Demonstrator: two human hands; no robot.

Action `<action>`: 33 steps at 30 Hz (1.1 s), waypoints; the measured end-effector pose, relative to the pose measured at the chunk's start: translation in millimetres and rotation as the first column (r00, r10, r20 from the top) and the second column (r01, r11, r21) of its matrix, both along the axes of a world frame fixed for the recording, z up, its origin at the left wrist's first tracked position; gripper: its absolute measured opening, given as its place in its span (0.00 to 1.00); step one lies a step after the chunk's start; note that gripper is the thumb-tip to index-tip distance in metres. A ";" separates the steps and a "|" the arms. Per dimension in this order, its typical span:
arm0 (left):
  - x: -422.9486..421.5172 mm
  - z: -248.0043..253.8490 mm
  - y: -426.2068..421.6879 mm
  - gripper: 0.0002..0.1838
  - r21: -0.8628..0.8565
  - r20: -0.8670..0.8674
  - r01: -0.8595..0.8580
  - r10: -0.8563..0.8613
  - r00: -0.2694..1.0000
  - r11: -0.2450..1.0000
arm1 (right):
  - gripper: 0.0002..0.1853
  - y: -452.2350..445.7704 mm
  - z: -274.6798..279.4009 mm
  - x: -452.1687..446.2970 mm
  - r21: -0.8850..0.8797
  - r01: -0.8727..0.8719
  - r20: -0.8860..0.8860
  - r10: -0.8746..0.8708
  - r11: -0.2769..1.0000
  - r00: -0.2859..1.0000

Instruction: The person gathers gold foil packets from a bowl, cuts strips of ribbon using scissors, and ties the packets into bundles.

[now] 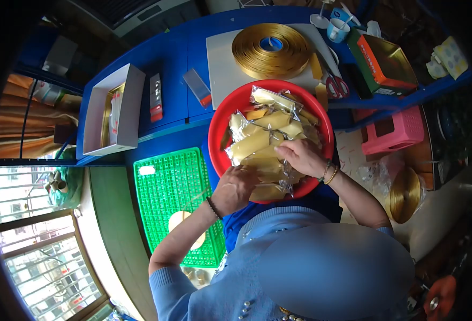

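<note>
A red basin (215, 124) in front of my body holds several gold packets (251, 145) in clear, crinkled wrap. At the basin's near left edge, my left hand (234, 188) is closed on the end of a packet; its fingertips are partly hidden. My right hand (303, 157) lies over the right half of the pile, with curled fingers closed on a gold packet near the middle. The packets overlap one another.
Behind the basin, a gold ribbon roll (246, 51) lies on a white board (217, 61) beside red-handled scissors (337, 87). A white box (94, 120) stands left on the blue table (166, 48). A green crate (166, 184) is lower left, a pink stool (399, 134) right.
</note>
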State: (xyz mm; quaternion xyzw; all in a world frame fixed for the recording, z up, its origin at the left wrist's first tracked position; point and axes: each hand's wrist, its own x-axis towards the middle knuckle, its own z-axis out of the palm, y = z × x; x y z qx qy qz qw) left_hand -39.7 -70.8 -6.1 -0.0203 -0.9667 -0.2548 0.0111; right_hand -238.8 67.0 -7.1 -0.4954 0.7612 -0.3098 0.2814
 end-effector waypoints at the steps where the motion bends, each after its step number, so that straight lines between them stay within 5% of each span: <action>1: -1.7 -2.3 0.7 0.15 -0.030 -0.043 0.002 -0.004 0.999 1.000 | 0.13 -0.1 3.0 -1.1 0.058 -0.001 0.015 0.000 0.998 1.000; 4: -12.0 -7.1 2.4 0.14 -0.099 -0.116 -0.027 0.015 0.993 0.995 | 0.09 -0.5 -7.0 8.8 -0.109 -0.095 -0.152 0.078 0.989 0.985; 7: -17.4 -1.2 2.7 0.14 -0.149 -0.112 -0.115 0.098 0.989 0.982 | 0.07 -5.3 -13.5 12.6 -0.117 -0.142 -0.113 0.129 0.983 0.985; 12: -13.3 -6.0 0.9 0.14 -0.204 -0.045 -0.110 0.102 0.994 0.973 | 0.06 -1.3 1.1 14.8 -0.041 -0.039 0.195 0.047 0.998 0.980; 15: -11.1 -7.8 -1.6 0.16 -0.139 -0.024 -0.159 0.157 0.987 0.977 | 0.04 -12.9 4.7 8.9 -0.237 0.038 -0.005 -0.041 0.971 0.999; 18: -7.7 -19.2 3.5 0.18 -0.111 -0.110 -0.230 0.218 0.970 0.967 | 0.06 -44.6 4.2 4.8 -0.285 -0.150 -0.330 0.050 0.947 0.943; 22: -5.2 -11.7 4.8 0.16 -0.117 -0.054 -0.205 0.200 0.978 0.972 | 0.09 -79.3 -12.4 8.6 -0.052 -0.344 -0.691 0.215 0.937 0.690; 26: 15.5 -2.2 -5.3 0.10 0.001 -0.130 -0.324 0.322 0.938 0.946 | 0.08 -77.8 -0.1 8.1 -0.190 -0.349 -0.559 0.191 0.918 0.807; 29: 41.0 29.6 -7.9 0.08 0.242 -0.184 -0.405 0.452 0.873 0.882 | 0.06 -44.6 37.8 3.9 -0.053 -0.082 0.177 0.090 0.995 0.980; 32: 70.2 37.2 -13.2 0.09 0.235 -0.069 -0.503 0.530 0.845 0.832 | 0.08 1.4 29.0 19.6 -0.039 -0.064 0.528 0.075 0.997 0.846; 33: 77.4 35.0 -14.3 0.09 0.229 -0.067 -0.523 0.549 0.833 0.821 | 0.10 14.8 17.7 28.9 -0.023 -0.106 0.470 0.104 0.994 0.877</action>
